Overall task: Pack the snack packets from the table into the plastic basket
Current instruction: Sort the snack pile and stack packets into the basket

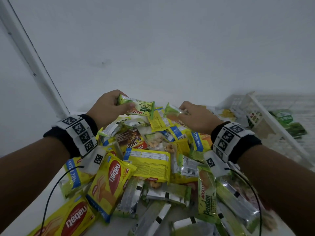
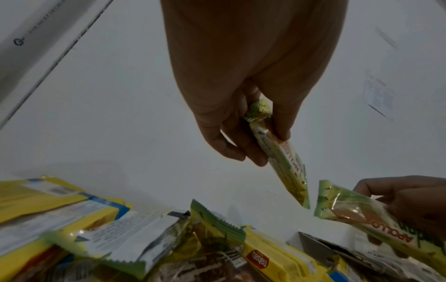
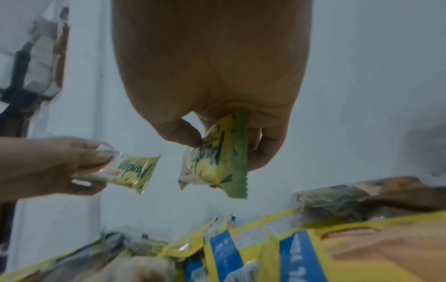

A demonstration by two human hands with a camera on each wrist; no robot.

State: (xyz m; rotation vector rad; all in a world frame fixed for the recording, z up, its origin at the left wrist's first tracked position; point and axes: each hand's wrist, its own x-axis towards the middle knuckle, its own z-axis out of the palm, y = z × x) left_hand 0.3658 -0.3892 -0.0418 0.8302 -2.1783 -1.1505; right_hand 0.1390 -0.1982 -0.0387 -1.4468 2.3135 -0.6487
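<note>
The left hand [image 1: 107,106] has its grip clamped on one green Pandan packet [image 1: 139,108], thumb and fingers pinching it near one end, above the far side of the snack pile [image 1: 148,164] on the tabletop [image 1: 56,181]. The right hand [image 1: 196,114] pinches a second Pandan packet [image 1: 172,110] just beside the first, their ends near but apart. The plastic basket [image 1: 265,116] lies tilted at the tabletop's far right corner, with green packets [image 1: 288,123] inside.

Yellow-green snack packets [image 1: 150,169] heaped on table beside white plastic basket [image 1: 265,116].
</note>
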